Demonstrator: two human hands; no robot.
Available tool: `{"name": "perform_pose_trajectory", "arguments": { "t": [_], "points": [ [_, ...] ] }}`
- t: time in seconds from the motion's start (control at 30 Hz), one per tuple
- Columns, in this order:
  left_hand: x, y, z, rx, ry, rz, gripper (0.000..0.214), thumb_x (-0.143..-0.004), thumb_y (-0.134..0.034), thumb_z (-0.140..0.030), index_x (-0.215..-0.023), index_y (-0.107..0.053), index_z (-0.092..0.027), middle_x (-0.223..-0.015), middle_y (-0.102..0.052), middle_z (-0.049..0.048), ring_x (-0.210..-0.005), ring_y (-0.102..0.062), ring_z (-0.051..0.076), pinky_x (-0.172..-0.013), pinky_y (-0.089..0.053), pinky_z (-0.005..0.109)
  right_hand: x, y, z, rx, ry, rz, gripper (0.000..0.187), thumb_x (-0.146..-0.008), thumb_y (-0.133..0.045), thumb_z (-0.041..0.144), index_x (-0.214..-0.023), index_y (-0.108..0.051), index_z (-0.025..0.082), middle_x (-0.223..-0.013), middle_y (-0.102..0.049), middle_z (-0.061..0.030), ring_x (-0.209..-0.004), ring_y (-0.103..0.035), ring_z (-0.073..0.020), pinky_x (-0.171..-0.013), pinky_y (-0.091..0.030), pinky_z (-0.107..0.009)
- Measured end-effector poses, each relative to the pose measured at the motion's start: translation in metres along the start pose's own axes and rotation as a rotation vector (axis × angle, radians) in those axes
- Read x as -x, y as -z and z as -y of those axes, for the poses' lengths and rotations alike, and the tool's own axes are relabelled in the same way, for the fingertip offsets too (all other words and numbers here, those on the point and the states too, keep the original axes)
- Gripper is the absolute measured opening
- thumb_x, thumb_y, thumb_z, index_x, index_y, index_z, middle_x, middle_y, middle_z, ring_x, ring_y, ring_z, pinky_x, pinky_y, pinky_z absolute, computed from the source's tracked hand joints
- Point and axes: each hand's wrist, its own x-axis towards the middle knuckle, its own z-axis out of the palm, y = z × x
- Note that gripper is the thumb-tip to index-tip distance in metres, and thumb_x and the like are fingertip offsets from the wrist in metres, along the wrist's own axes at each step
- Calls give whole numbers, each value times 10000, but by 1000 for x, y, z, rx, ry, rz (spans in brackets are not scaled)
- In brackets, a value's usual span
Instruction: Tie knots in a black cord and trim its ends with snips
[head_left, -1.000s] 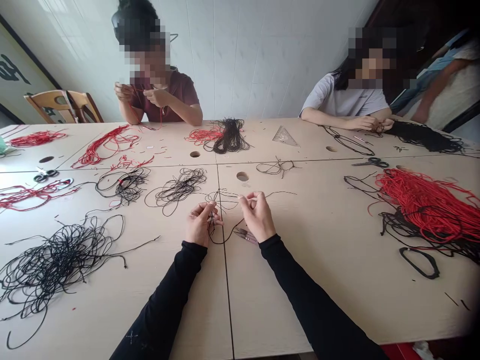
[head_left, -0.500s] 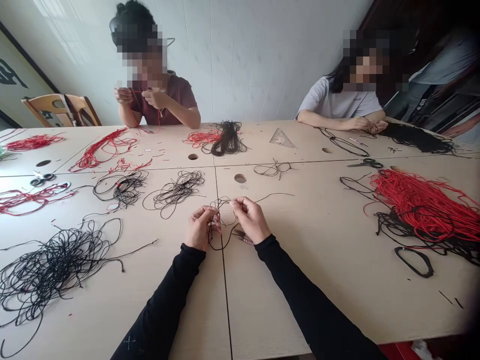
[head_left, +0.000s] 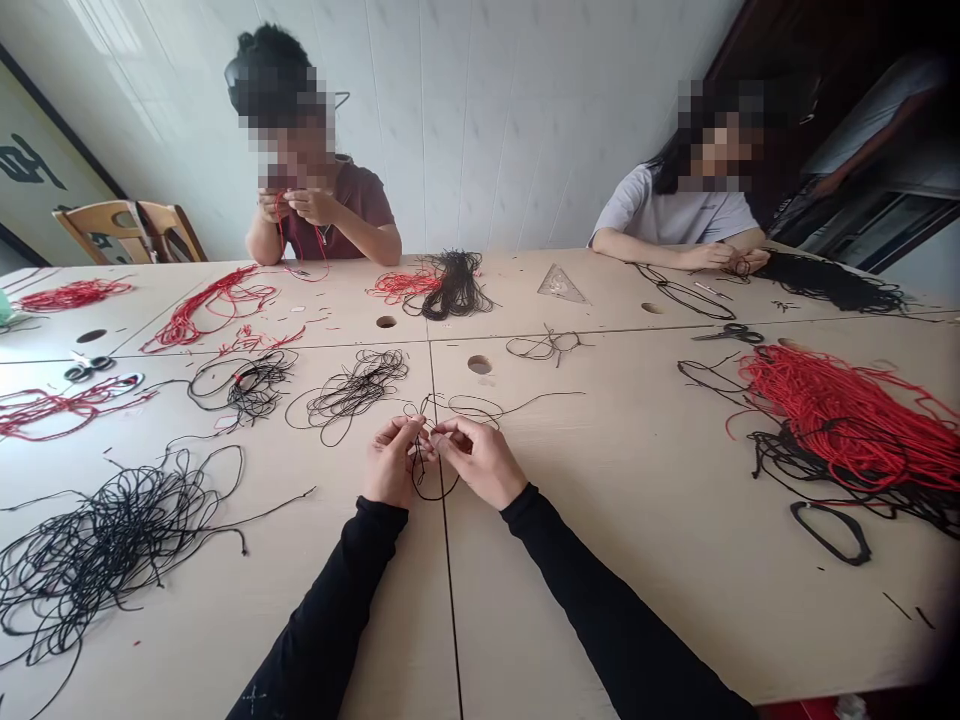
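Thin black cord (head_left: 435, 497) pinched btwn fingertips of L hand (head_left: 390, 463) & R hand (head_left: 476, 462), both closed, just above pale wooden desk (head_left: 570, 600).

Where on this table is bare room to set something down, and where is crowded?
The bare patch of table lies between your right hand and the red cord heap. Left of your left hand is crowded by the black cord tangle.

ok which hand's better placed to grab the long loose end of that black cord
Right, probably: the right hand is nearer the cord's loose end, which trails off on that side of the black cord. The left hand is on the far side, with the right hand between it and that end.
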Motion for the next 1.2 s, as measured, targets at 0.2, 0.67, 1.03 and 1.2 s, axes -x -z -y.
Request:
{"name": "perform_pose_trajectory", "arguments": {
  "t": [0.2, 0.67, 1.03, 1.2],
  "points": [
    [5, -4, 0, -107, -3, 22, 277, -638, -780, -332, -713, -589, -146, -617, -543, -24, -493, -508, 93, -411, -457, 222, -3, 1, -3, 45, 4, -185, 237, -844, -552, 355, -954, -672, 184, -786, -686, -48, -687, -610, -167, -630, -483, -276],
    [7, -7, 9, -214, 4, 158, 309, -639, -787, -376, -710, -599, -141, -618, -580, -8, -486, -520, 95, -403, -477, 222, -5, 2, -12, -170, -105, -180, 295, -821, -577, 411, -952, -657, 159, -801, -679, -49, -618, -583, -142, -582, -499, -271],
    [6, -6, 11, -215, -16, 151, 343, -625, -797, -389, -747, -606, -131, -655, -619, 15, -490, -547, 101, -406, -487, 222, -6, 0, -13, -296, -146, -152, 329, -804, -606, 460, -893, -617, 143, -767, -653, -54, -682, -605, -148, -616, -522, -279],
    [6, -7, 9, -217, -11, 126, 344, -630, -792, -395, -737, -595, -135, -640, -619, 10, -467, -548, 99, -409, -484, 224, -6, 0, -12, -261, -100, -114, 325, -843, -551, 459, -917, -655, 161, -857, -658, -65, -753, -611, -162, -629, -529, -279]
  ]
}}
